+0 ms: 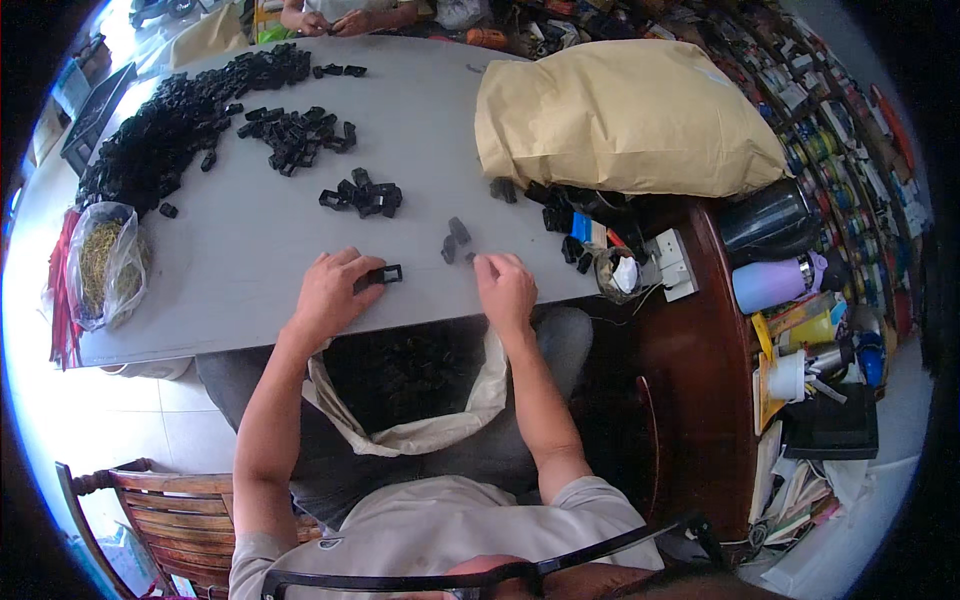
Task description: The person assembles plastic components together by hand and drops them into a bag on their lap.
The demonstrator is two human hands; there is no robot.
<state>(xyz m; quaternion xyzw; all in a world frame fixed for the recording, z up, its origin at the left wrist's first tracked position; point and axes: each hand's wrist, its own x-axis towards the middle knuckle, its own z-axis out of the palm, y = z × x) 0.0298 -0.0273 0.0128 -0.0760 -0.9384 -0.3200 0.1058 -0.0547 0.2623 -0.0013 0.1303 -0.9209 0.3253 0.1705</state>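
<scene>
Left hand [335, 290]: thumb and fingers close around a small black frame [392, 273], with its open end poking out to the right
Small black frame: near the front edge of the grey table [420, 110], held in the left hand
Right hand [508, 288]: thumb and finger bunched close together over the table, right by a tiny dark bit [470, 258]; I cannot tell if they pinch it
Dark grey bits [458, 231]: a few lie on the table between the two hands, a little farther back
Lap bag [420, 440]: pale and wide open on the person's legs, with a lot of dark bits [410, 375] down inside, too dim to tell apart
Big tan bag [630, 120]: fat and lying on the table at the back right; what is in it is hidden
Clear bag [134, 270]: at the left edge of the table, full of yellow-green stringy stuff [100, 262], beside red strips [65, 300]
Little see-through tub [606, 285]: at the table's right end, with something white and crumpled [625, 274] in it
Black pieces [165, 125]: a big heap at the back left, and a small pile [365, 195] nearer the left hand
</scene>
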